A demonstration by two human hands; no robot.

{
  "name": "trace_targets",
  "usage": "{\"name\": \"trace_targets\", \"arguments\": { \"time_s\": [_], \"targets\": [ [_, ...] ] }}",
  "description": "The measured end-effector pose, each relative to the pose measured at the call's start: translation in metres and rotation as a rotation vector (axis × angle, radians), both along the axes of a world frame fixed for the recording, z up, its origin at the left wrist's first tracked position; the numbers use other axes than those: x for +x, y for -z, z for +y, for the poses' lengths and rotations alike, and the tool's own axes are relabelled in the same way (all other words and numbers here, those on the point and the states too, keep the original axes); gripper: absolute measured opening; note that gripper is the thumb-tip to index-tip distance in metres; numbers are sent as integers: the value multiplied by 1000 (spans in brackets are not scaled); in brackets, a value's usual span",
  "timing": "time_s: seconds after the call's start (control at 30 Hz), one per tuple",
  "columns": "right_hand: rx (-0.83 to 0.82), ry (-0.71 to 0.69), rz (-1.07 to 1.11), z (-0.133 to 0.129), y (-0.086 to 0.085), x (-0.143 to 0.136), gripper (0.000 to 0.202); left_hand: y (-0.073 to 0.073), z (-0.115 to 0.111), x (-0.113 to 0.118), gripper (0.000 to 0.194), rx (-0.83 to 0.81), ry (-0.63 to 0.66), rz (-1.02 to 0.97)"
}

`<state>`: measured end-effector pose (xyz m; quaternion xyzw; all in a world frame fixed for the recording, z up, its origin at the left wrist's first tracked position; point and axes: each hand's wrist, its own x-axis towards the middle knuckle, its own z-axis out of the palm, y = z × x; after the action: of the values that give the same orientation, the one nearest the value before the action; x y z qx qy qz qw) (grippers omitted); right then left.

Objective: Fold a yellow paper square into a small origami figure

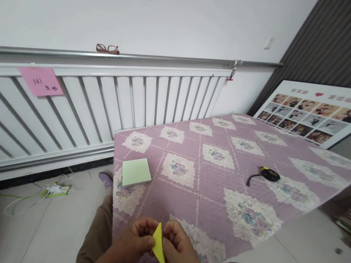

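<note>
A small piece of folded yellow paper point(159, 245) is held between my two hands over the near edge of the table. My left hand point(135, 243) pinches its left side with thumb and fingers. On the other side, my right hand point(179, 249) grips the paper with its fingers curled behind it. A pale green pad of paper point(136, 171) lies on the table's left part, beyond my left hand. Farther right on the table rests a black and yellow tape measure point(270, 174) with a dark strap.
The table point(182, 197) has a purple floral cloth. Behind it are a white radiator point(141, 97) with a pink note point(41, 81), and glasses point(108, 49) on a pipe. A photo board point(313, 113) leans at the back right. A power strip point(57, 190) lies on the floor.
</note>
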<state>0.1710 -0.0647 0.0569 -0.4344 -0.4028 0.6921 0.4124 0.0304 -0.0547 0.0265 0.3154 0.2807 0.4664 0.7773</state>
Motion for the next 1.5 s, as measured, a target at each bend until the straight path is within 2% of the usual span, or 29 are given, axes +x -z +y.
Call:
{"name": "trace_targets", "arguments": {
  "time_s": [0.13,0.23,0.3,0.4,0.47,0.53,0.67,0.83,0.9,1.03,1.17,1.3,1.4,1.5],
  "targets": [
    [125,-49,-175,4,-6,7,17,7,1,4,47,12,-37,-33],
    [254,-113,-359,4,-19,16,11,10,1,6,50,5,-31,-55],
    [400,-187,-509,4,-29,23,10,10,0,7,51,-1,-25,-71],
    [668,-352,-707,7,-39,31,20,6,-1,8,51,-4,-7,-86],
    [752,-406,-845,10,-42,34,28,4,-2,8,52,-15,13,-93],
    [777,-422,-934,12,-41,36,28,3,-2,9,53,-21,25,-103],
    [860,-411,-956,12,-38,38,32,5,-2,9,52,-12,35,-124],
    [1063,-348,-1001,6,-31,38,25,6,-4,8,55,-37,77,-144],
    [1054,-350,-968,5,-34,38,22,5,-6,8,55,-53,95,-151],
    [910,-455,-888,1,-52,37,18,-1,-9,5,56,-60,155,-149],
    [813,-543,-925,-4,-63,36,24,-4,-11,3,54,-48,179,-128],
    [729,-551,-944,-4,-54,36,14,2,-11,5,57,-20,177,-93],
    [761,-522,-907,-2,-41,38,9,4,-11,5,57,30,176,-40],
    [809,-476,-889,1,-28,42,11,-2,-10,2,51,132,210,110]
  ]
}}
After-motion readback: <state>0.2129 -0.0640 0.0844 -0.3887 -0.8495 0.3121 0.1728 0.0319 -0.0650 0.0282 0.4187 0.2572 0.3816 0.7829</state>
